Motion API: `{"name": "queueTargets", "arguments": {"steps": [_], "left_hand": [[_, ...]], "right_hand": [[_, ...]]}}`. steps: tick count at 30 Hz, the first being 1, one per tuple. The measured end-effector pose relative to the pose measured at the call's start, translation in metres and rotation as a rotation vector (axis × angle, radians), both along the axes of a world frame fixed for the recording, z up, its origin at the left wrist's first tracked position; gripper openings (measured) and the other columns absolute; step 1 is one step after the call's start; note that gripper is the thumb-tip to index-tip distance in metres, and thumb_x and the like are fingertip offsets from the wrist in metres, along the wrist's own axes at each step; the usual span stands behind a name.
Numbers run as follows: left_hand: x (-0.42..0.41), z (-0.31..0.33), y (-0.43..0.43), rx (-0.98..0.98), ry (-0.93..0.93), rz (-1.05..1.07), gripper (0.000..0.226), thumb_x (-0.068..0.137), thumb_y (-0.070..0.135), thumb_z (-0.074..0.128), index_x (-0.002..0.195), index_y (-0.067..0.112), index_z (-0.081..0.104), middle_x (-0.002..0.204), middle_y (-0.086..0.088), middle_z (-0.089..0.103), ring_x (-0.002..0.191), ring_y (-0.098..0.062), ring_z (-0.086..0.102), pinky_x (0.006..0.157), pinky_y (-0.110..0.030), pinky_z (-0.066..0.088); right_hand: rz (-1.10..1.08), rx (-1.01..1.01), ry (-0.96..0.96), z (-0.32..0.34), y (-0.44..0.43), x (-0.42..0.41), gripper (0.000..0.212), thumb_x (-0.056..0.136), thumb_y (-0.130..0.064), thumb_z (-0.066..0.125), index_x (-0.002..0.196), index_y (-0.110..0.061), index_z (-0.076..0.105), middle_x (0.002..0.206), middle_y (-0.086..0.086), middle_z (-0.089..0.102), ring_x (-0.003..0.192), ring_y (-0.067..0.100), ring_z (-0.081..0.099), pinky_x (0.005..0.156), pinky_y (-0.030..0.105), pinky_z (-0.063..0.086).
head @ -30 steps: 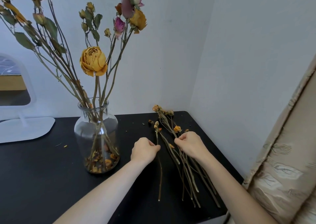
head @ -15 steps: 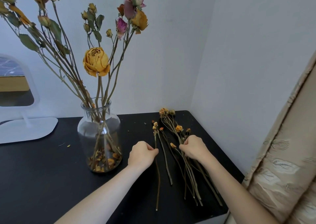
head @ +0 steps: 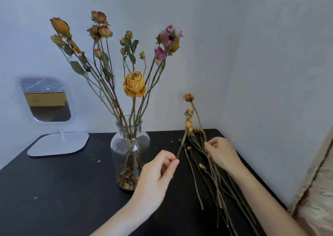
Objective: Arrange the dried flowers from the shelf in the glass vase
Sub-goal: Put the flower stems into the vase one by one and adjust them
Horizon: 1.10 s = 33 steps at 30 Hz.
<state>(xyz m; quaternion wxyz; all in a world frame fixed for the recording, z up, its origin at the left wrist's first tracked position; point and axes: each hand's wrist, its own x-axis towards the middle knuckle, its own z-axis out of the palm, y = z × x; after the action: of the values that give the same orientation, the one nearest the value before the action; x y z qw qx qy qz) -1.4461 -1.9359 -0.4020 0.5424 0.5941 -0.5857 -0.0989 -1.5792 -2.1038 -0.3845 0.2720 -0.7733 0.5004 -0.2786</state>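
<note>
Head view: a black counter (head: 63,190) fills a white corner. The glass vase (head: 130,145) stands mid-counter toward the back edge. It already holds tall dried roses (head: 134,84), and fallen petals lie in its base. Half a second ago both hands were low on flat stems; now two sprigs are lifted.

The left hand (head: 156,172), fingers curled, pinches the lower end of a budded sprig (head: 188,123) and tilts it up just right of the vase. The right hand (head: 220,153) pinches a second sprig (head: 188,97), also raised. The remaining stems (head: 214,178) lie along the right edge.

The picking looks done, and the vase likely comes next. A small mirror (head: 47,98) stands at the back left corner. No writing or brand is readable.
</note>
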Motion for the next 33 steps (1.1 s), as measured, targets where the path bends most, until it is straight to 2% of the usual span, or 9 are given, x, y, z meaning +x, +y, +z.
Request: {"name": "queueTargets", "arguments": {"steps": [4,8,12,15,18,24,27,31,33], "left_hand": [[0.022,0.007,0.044,-0.15,0.008,0.1,0.011,0.083,0.047,0.042,0.084,0.039,0.051,0.062,0.01,0.055,0.054,-0.003,0.048,0.052,-0.012,0.038],[0.059,0.032,0.073,-0.313,-0.006,0.348,0.011,0.088,0.04,0.038,0.085,0.041,0.048,0.063,0.005,0.054,0.046,-0.003,0.043,0.043,-0.016,0.033],[0.095,0.071,0.077,-0.477,0.127,0.519,0.024,0.097,0.035,0.036,0.077,0.047,0.045,0.062,0.013,0.051,0.05,-0.002,0.042,0.045,-0.018,0.034],[0.108,0.102,0.073,-0.587,0.152,0.556,0.033,0.1,0.028,0.036,0.074,0.048,0.043,0.062,0.016,0.051,0.05,-0.002,0.043,0.044,-0.012,0.035],[0.113,0.123,0.063,-0.645,0.138,0.56,0.028,0.1,0.024,0.036,0.078,0.042,0.041,0.063,0.013,0.049,0.048,-0.002,0.042,0.043,-0.011,0.033],[0.118,0.124,0.035,-0.493,0.029,0.517,0.011,0.098,0.021,0.037,0.092,0.016,0.045,0.068,0.004,0.049,0.051,-0.008,0.043,0.047,-0.021,0.035],[0.119,0.115,0.026,-0.413,-0.005,0.495,0.011,0.097,0.02,0.04,0.091,0.015,0.047,0.068,0.004,0.051,0.051,-0.003,0.046,0.047,-0.011,0.036],[0.117,0.106,0.018,-0.335,-0.043,0.495,0.005,0.093,0.017,0.05,0.089,0.018,0.054,0.065,0.008,0.055,0.055,0.005,0.052,0.052,-0.005,0.039],[0.118,0.102,0.014,-0.289,-0.087,0.5,0.006,0.09,0.017,0.056,0.086,0.022,0.058,0.061,0.011,0.056,0.057,0.004,0.055,0.054,-0.004,0.039]], "right_hand": [[0.022,-0.043,-0.055,0.009,0.011,0.012,0.012,0.093,-0.027,0.051,0.083,-0.022,0.057,0.066,-0.002,0.063,0.063,0.009,0.06,0.054,0.019,0.04],[0.035,-0.062,-0.061,0.012,0.019,0.021,0.014,0.093,-0.028,0.05,0.09,-0.018,0.06,0.071,-0.003,0.062,0.068,0.008,0.058,0.054,0.018,0.036],[0.05,-0.062,-0.062,0.015,0.025,0.028,0.017,0.093,-0.028,0.05,0.089,-0.015,0.061,0.07,-0.001,0.062,0.067,0.009,0.057,0.053,0.019,0.035],[0.058,-0.062,-0.075,0.016,0.029,0.033,0.014,0.093,-0.028,0.051,0.087,-0.018,0.06,0.07,0.0,0.062,0.067,0.009,0.057,0.052,0.019,0.034],[0.046,-0.068,-0.081,0.018,0.032,0.037,0.012,0.093,-0.026,0.052,0.087,-0.019,0.058,0.071,0.0,0.062,0.065,0.008,0.056,0.05,0.019,0.033],[0.058,-0.079,-0.094,0.019,0.034,0.036,0.01,0.093,-0.025,0.052,0.086,-0.019,0.056,0.069,0.0,0.062,0.065,0.007,0.056,0.051,0.017,0.033],[0.061,-0.078,-0.091,0.017,0.033,0.036,0.009,0.093,-0.025,0.052,0.085,-0.021,0.054,0.069,0.0,0.062,0.065,0.008,0.057,0.052,0.017,0.034],[0.061,-0.068,-0.086,0.014,0.032,0.036,0.008,0.092,-0.025,0.052,0.085,-0.022,0.053,0.069,0.0,0.062,0.065,0.009,0.058,0.052,0.017,0.035],[0.063,-0.068,-0.086,0.013,0.032,0.037,0.007,0.092,-0.025,0.052,0.087,-0.021,0.054,0.068,-0.001,0.062,0.065,0.009,0.058,0.052,0.017,0.035]]}}
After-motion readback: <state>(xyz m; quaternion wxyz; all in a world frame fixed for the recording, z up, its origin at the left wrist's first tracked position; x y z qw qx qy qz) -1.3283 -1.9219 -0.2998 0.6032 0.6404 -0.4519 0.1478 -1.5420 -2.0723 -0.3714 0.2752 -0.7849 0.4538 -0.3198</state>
